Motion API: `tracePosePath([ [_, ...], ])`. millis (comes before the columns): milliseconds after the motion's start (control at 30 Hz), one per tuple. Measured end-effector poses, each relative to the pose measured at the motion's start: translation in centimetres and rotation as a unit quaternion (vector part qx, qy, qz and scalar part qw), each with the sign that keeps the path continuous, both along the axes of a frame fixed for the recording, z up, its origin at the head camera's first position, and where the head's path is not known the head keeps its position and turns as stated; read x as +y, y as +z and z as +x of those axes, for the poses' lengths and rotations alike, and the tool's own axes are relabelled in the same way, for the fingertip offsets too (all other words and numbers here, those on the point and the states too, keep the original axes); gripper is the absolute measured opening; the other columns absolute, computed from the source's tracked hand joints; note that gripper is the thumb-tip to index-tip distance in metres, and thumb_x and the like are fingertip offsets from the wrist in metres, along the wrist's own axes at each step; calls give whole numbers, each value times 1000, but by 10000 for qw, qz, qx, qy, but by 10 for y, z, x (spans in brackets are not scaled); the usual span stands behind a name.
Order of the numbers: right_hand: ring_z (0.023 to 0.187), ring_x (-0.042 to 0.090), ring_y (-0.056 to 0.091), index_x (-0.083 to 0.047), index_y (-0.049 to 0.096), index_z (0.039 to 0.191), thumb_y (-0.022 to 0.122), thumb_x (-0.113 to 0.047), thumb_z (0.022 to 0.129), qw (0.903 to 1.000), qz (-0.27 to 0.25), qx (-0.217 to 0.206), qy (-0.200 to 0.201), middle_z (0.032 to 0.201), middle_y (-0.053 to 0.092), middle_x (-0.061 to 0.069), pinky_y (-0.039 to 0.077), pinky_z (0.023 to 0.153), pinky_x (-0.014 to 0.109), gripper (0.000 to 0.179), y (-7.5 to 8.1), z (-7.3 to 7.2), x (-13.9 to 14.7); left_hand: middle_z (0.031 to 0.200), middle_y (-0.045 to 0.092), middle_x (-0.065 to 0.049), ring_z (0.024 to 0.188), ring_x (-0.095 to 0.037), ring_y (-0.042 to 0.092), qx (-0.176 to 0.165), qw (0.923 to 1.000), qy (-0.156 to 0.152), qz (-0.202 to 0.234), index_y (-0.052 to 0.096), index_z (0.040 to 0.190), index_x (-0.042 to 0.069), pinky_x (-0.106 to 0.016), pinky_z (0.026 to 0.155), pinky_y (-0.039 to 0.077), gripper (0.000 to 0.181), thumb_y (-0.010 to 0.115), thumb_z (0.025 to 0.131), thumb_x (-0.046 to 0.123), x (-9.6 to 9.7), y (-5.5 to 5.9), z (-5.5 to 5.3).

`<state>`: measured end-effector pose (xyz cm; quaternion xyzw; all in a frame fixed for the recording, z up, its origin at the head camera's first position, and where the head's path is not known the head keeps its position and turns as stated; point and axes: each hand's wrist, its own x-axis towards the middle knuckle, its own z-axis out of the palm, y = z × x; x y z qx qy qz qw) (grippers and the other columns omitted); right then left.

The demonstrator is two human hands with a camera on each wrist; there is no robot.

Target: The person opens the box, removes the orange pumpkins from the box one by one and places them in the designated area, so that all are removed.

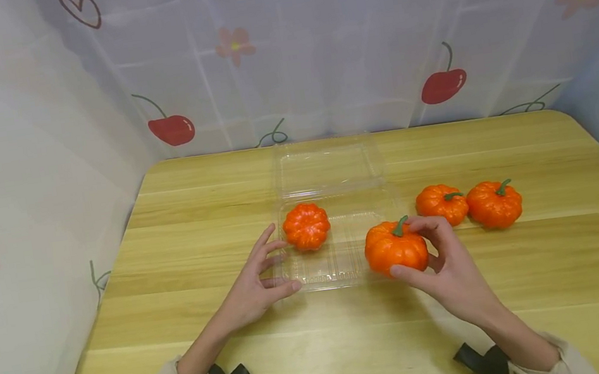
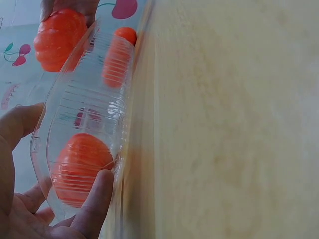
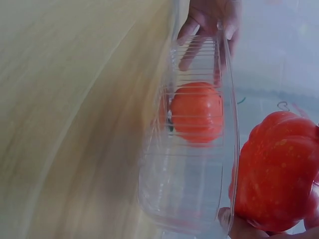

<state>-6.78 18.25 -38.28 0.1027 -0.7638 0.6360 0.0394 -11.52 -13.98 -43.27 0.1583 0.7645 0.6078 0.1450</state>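
Note:
A clear plastic clamshell box (image 1: 347,279) lies with its lid (image 1: 328,167) folded back behind it. One small orange pumpkin (image 1: 307,227) sits stem-down in the left part of the box; the left wrist view shows this pumpkin (image 2: 82,169) through the ribbed wall. Beside the box's left end, my left hand (image 1: 253,289) has its fingers spread, with the thumb at the front corner and fingertips against the wall. Over the right end of the box, my right hand (image 1: 449,268) grips a green-stemmed pumpkin (image 1: 394,247) between thumb and fingers. In the right wrist view, this pumpkin (image 3: 279,172) is above the rim.
Two more orange pumpkins stand side by side right of the box, one nearer (image 1: 442,205) and one farther right (image 1: 495,204). Everything rests on a light wooden table (image 1: 356,345). A printed curtain (image 1: 315,50) hangs along the table's back and sides.

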Motion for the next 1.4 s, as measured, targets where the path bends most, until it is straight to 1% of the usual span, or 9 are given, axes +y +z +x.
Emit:
tracePosePath([
  [100,124,22,40,1,39,128,72,11,82,9999,-105,90,-51,131,43,10,45,94,17,57,1,2,3,163,8,10,136,-38,39,10,10000,5,-28,44,144,10,-36,93,53,70,81,84,15,0,0,0],
  [200,123,24,41,1,41,130,72,14,81,9996,-194,194,-83,133,43,11,45,93,17,60,2,4,7,163,8,10,136,-38,39,14,10000,6,-52,44,144,10,-37,94,52,70,81,84,15,1,0,0],
  [333,122,25,42,3,43,130,71,17,79,9992,-261,291,-114,134,43,13,44,94,17,60,3,7,12,163,8,10,136,-37,39,15,10000,3,-71,44,144,10,-37,94,52,71,81,84,16,1,0,0],
  [533,123,24,41,3,44,131,70,19,79,9988,-344,300,-198,135,43,15,42,96,17,61,1,12,21,163,9,8,137,-37,38,-11,10000,1,-60,43,145,10,-37,94,52,72,81,84,16,1,0,0],
  [800,122,23,39,1,48,130,69,19,79,9982,-269,412,-344,130,47,12,41,95,16,58,-2,16,34,163,10,7,137,-37,38,-22,10000,1,-33,41,147,12,-37,94,52,74,81,84,16,0,0,0],
  [900,123,22,39,0,50,130,70,18,80,9982,-198,309,-475,130,47,11,42,95,15,57,-2,18,38,163,11,6,137,-36,38,-18,10000,5,-30,41,147,12,-37,94,52,75,81,84,16,0,0,0],
  [1033,122,21,39,0,49,132,70,15,81,9973,-155,28,-714,130,48,10,42,93,13,57,-1,22,42,163,11,6,137,-36,38,-38,10000,-4,2,41,147,11,-36,94,52,75,81,84,16,0,0,0],
  [1200,121,21,38,-2,46,132,71,11,84,9959,-151,-224,-863,129,46,9,43,91,11,56,-4,25,47,163,8,8,137,-37,38,-49,10000,-21,45,42,146,10,-36,94,52,73,80,84,16,0,-1,0],
  [1400,121,21,36,-8,42,133,71,13,82,9946,-167,-218,-1000,128,44,7,44,89,9,62,-10,22,55,163,7,8,137,-37,38,8,10000,-24,-20,41,146,10,-38,95,52,72,80,85,17,-1,0,1],
])
